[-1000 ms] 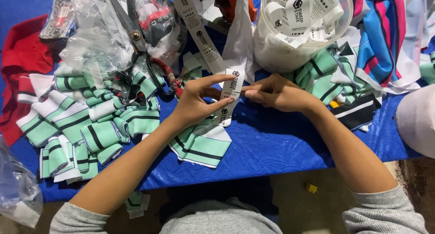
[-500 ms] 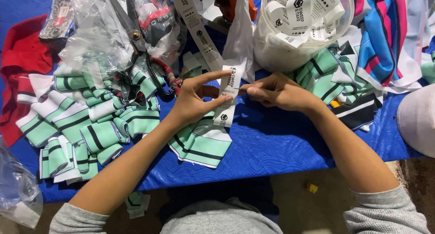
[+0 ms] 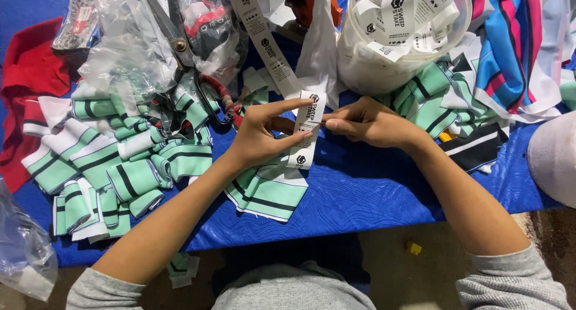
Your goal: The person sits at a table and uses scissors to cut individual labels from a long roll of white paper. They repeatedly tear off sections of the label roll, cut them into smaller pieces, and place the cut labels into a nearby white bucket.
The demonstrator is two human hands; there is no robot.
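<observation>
Little has shifted since the earlier frame: the left hand has straightened its forefinger along the top of the white label, which now stands more upright. Left thumb and forefinger pinch the label from its left edge, while the right hand, fingers pressed together, pinches its right edge. Both hover above a green striped piece on the blue tabletop.
</observation>
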